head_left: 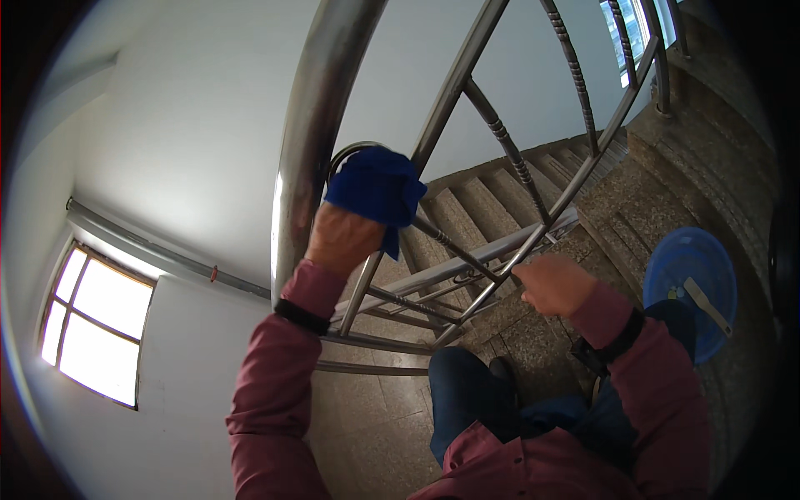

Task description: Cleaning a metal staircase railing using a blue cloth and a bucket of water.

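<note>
Clock directions from the middle of the view. Left hand [343, 237], between 9 and 10 o'clock, is gripping a blue cloth [379, 187]; fingers are mostly hiding behind it, so the exact finger placement can't be told. Cloth is sitting between 11 and 12, bunched at the railing beside the thick handrail [312, 125], a metal ring [358, 148] showing just past its top edge. Right hand [554, 283], just past 3, is curling near the lower rail [533, 237]; fingertips are turning out of sight, so can't tell if it is gripping anything. Blue basin [667, 250] is standing further out past 3, with a pale tool [707, 306] lying in it. Steps [479, 208] are running down behind the bars.

Doing it well, my judgement: cloth should be wrapping round the metal, not just brushing one face; a fingertip should be working it into the tight gap by the ring; the loose corner hanging at 6 o'clock of the cloth is better being tucked in; weight should be staying over the feet.
</note>
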Demonstrator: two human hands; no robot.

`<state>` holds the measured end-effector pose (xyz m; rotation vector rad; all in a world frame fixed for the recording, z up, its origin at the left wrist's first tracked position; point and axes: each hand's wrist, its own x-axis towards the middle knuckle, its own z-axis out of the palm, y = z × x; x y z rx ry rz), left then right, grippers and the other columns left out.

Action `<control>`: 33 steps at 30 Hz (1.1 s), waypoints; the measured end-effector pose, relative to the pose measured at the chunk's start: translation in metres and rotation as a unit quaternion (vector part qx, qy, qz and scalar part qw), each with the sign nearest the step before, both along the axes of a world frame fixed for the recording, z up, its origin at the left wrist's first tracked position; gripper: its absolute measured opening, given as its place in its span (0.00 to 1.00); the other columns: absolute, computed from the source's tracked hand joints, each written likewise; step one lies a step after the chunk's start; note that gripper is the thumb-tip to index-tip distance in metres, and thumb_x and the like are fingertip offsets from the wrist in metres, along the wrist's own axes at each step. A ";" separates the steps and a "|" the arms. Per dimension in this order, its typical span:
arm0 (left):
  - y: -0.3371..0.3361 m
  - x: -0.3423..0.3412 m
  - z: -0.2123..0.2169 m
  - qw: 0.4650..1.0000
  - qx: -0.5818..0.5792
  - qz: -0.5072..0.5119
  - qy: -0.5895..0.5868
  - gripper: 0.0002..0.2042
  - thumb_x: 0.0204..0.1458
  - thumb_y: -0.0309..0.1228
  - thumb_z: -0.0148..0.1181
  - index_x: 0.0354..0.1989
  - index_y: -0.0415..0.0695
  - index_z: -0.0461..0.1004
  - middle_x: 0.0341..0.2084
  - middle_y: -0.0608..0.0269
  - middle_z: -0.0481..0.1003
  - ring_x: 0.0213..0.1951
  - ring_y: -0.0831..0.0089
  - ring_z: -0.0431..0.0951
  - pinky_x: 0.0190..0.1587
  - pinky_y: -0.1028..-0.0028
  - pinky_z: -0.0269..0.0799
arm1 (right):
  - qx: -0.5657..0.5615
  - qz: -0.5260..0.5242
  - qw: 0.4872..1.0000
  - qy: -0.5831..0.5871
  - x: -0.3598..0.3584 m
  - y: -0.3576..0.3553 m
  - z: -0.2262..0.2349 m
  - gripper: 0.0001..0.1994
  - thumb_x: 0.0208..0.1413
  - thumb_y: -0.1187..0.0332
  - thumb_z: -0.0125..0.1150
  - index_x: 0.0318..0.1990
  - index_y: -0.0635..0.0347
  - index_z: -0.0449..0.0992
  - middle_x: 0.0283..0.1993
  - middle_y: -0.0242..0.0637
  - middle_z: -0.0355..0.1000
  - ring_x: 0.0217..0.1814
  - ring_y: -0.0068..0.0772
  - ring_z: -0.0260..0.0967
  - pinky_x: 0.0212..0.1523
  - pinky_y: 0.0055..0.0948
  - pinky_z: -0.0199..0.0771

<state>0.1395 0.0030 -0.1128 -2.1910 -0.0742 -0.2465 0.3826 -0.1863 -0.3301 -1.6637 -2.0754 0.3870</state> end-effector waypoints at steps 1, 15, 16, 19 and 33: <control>-0.005 0.008 0.015 1.000 -0.001 0.001 0.009 0.21 0.61 0.32 0.59 0.64 0.50 0.78 0.62 0.57 0.78 0.67 0.60 0.75 0.70 0.56 0.69 | -0.028 0.004 1.000 0.000 0.002 0.002 0.000 0.22 0.56 0.63 0.76 0.55 0.64 0.80 0.43 0.52 0.84 0.49 0.57 0.83 0.52 0.54 0.81; 0.018 0.055 0.017 0.996 -0.002 -0.010 -0.089 0.06 0.56 0.30 0.60 0.40 0.53 0.81 0.35 0.68 0.79 0.46 0.66 0.80 0.55 0.62 0.72 | -0.104 0.014 0.994 -0.008 -0.008 0.010 0.001 0.24 0.58 0.63 0.75 0.59 0.64 0.79 0.47 0.55 0.83 0.54 0.60 0.81 0.56 0.55 0.79; 0.018 0.055 0.015 0.995 -0.047 0.030 -0.082 0.09 0.55 0.29 0.60 0.43 0.53 0.83 0.37 0.68 0.80 0.48 0.65 0.81 0.58 0.62 0.73 | -0.065 0.005 0.998 -0.010 -0.006 0.010 -0.006 0.19 0.57 0.62 0.75 0.52 0.63 0.80 0.43 0.52 0.83 0.50 0.58 0.82 0.52 0.54 0.81; 0.015 0.046 0.001 0.991 -0.041 -0.011 -0.129 0.19 0.55 0.27 0.60 0.55 0.51 0.83 0.48 0.64 0.82 0.58 0.61 0.79 0.66 0.59 0.70 | -0.032 0.000 0.999 -0.009 -0.003 0.009 -0.008 0.15 0.56 0.62 0.76 0.45 0.62 0.82 0.39 0.50 0.83 0.46 0.56 0.84 0.49 0.54 0.83; 0.000 0.032 -0.072 0.966 -0.112 0.055 -0.228 0.29 0.52 0.23 0.64 0.66 0.48 0.76 0.64 0.53 0.75 0.70 0.49 0.71 0.74 0.51 0.63 | -0.079 -0.009 0.996 -0.030 -0.001 0.004 -0.001 0.16 0.58 0.62 0.75 0.48 0.62 0.82 0.44 0.51 0.84 0.52 0.56 0.83 0.53 0.53 0.82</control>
